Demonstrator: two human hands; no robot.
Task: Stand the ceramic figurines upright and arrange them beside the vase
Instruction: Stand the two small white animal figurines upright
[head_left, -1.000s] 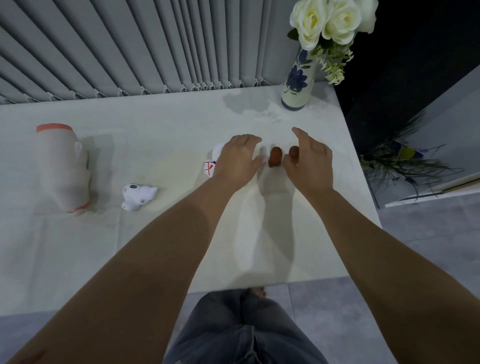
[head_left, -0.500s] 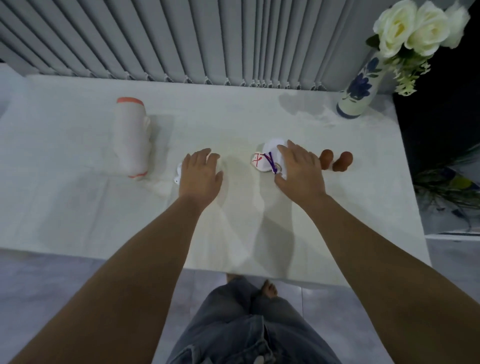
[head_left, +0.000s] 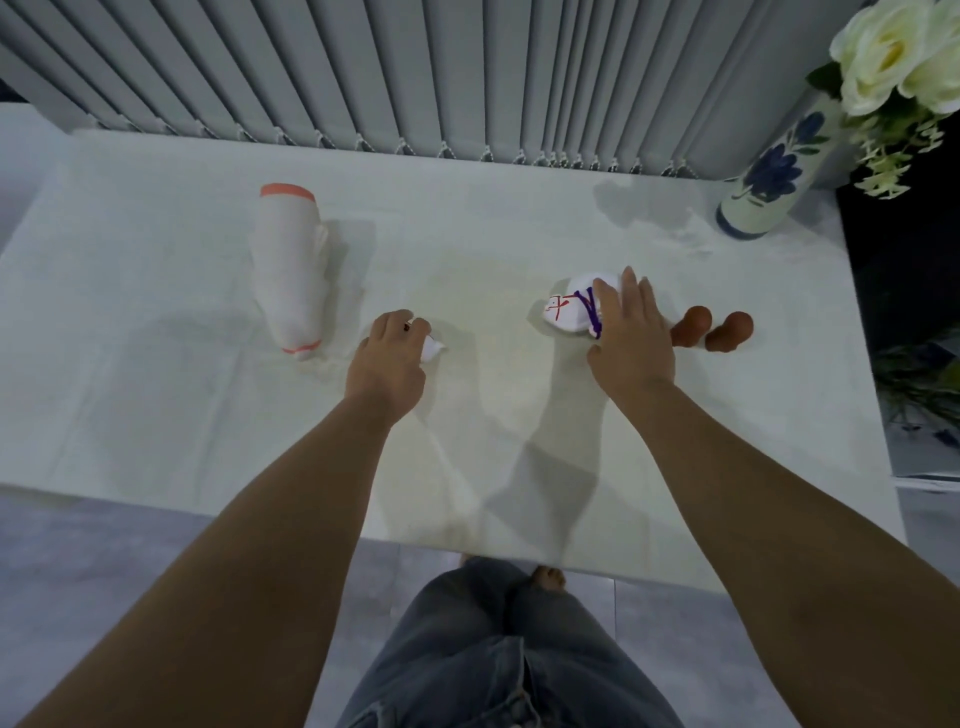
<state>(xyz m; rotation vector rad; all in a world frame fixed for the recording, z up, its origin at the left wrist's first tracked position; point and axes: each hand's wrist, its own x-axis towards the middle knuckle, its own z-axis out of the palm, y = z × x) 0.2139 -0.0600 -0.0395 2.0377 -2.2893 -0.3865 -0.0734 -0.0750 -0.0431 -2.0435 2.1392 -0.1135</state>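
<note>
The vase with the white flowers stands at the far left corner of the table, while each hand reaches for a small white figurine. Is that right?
Not quite. The head view shows the vase at the far right corner. The rest holds: the left hand closes on a small white figurine, and the right hand rests on another white figurine.

Open white desk (head_left: 156, 415) lies bare along the near edge and between the two forearms. Toward the blue-flowered ceramic vase (head_left: 769, 182) at the far right corner, two brown rounded figurines (head_left: 711, 332) stand in the way. A tall white orange-rimmed figurine (head_left: 291, 270) lies across the left side.
</note>
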